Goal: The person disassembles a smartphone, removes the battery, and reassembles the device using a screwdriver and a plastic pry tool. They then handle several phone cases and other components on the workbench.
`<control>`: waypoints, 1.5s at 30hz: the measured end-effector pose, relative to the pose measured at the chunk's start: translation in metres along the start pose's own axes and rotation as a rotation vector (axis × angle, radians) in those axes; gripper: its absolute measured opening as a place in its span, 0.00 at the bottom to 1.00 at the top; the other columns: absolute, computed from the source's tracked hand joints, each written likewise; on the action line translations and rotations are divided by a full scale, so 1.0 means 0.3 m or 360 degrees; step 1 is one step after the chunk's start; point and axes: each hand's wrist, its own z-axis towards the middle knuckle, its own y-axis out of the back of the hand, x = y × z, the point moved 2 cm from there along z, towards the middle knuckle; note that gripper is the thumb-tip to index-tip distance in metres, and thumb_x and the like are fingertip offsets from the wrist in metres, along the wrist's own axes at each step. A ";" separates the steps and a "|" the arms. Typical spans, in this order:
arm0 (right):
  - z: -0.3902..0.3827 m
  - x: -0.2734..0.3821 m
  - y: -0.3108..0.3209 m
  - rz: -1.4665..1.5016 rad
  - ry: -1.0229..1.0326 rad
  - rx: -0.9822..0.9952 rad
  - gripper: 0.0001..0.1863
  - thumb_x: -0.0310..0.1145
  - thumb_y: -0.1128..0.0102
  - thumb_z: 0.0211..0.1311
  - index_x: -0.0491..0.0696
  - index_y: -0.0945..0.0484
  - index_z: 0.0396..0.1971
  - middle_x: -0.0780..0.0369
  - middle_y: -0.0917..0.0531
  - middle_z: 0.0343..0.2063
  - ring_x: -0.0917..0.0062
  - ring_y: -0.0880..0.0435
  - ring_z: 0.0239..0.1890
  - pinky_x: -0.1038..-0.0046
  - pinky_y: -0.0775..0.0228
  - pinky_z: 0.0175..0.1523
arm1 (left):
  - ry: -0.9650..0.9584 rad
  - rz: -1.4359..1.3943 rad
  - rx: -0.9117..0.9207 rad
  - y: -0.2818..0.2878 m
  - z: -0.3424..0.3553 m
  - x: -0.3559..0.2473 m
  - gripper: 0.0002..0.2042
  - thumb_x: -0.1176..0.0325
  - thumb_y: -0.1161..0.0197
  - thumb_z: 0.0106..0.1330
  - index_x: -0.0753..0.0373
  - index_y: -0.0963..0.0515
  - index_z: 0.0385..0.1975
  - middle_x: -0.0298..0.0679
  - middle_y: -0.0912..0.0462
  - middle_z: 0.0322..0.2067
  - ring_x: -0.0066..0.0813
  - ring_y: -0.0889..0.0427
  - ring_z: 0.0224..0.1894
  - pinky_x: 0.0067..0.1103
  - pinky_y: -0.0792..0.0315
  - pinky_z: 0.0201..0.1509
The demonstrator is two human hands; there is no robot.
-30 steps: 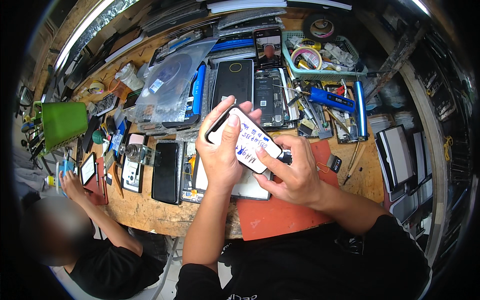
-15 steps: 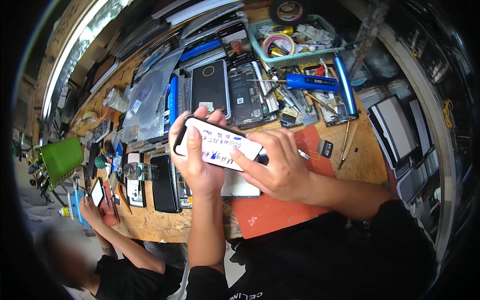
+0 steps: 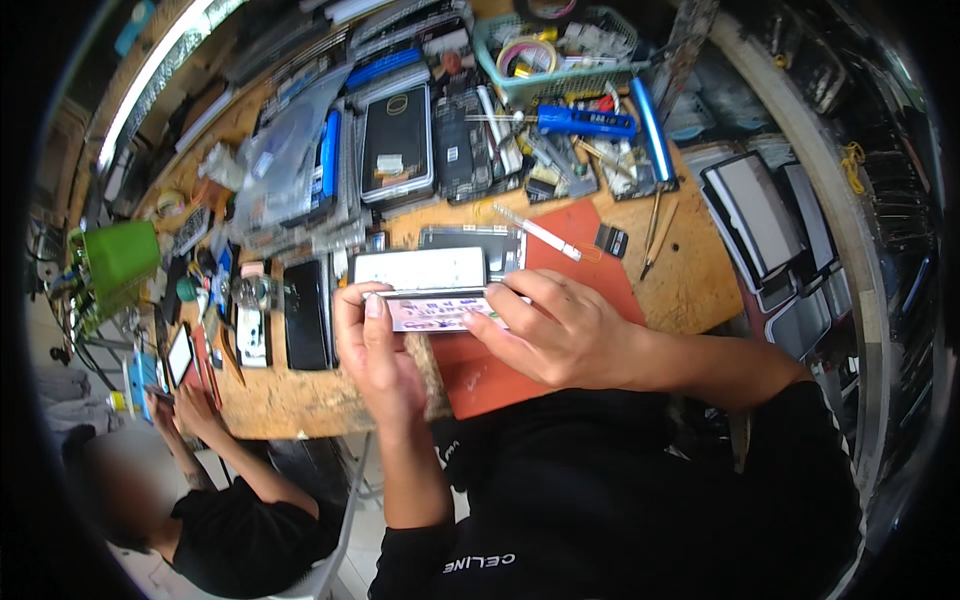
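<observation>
One phone [image 3: 432, 313] is gripped between left hand [image 3: 382, 352] and right hand [image 3: 560, 340], fingers closed on opposite ends, above the surface [image 3: 690, 290].

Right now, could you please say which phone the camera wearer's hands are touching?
The pale-faced phone bearing handwriting, between left hand and right hand; the black phone lies apart on the workbench.

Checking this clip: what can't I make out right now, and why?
Head view: writing on the white-faced, dark-edged rectangular phone, blurred and partly covered by the right hand.
Head view: that phone's back, turned away from the camera.
Head view: contents of the bright green plastic bin, hidden by its wall.
Head view: the round black tape roll's far part, cut off by the top edge.
</observation>
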 end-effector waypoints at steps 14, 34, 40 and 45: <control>-0.181 0.073 0.018 0.0205 0.0236 -0.0113 0.13 0.36 0.29 0.63 0.49 0.15 0.46 0.69 0.24 0.53 0.75 0.23 0.58 0.67 0.22 0.56 | 0.0123 -0.0231 -0.0164 0.026 -0.246 0.086 0.08 0.64 0.47 0.81 0.60 0.31 0.39 0.37 0.28 0.37 0.27 0.26 0.38 0.34 0.23 0.47; -0.306 -0.255 0.268 -0.0101 -0.0840 0.0343 0.12 0.27 0.27 0.58 0.44 0.15 0.42 0.58 0.16 0.32 0.67 0.16 0.32 0.65 0.22 0.43 | -0.0137 0.0034 -0.0412 0.033 -0.240 0.179 0.08 0.67 0.52 0.83 0.62 0.31 0.39 0.39 0.28 0.41 0.26 0.25 0.43 0.36 0.18 0.53; -0.331 -0.367 0.236 0.0145 -0.1523 0.0387 0.12 0.31 0.30 0.63 0.41 0.16 0.43 0.55 0.15 0.35 0.60 0.13 0.38 0.64 0.21 0.44 | -0.0151 0.0075 -0.0344 0.029 -0.243 0.181 0.07 0.68 0.53 0.83 0.62 0.32 0.39 0.37 0.31 0.40 0.24 0.26 0.43 0.36 0.18 0.54; -0.208 -0.342 0.093 0.0015 -0.1017 0.0201 0.08 0.31 0.30 0.64 0.41 0.16 0.38 0.56 0.15 0.34 0.60 0.13 0.35 0.64 0.23 0.41 | -0.0177 0.0090 -0.0310 0.025 -0.240 0.182 0.08 0.68 0.53 0.83 0.63 0.32 0.39 0.37 0.31 0.39 0.24 0.26 0.43 0.35 0.16 0.53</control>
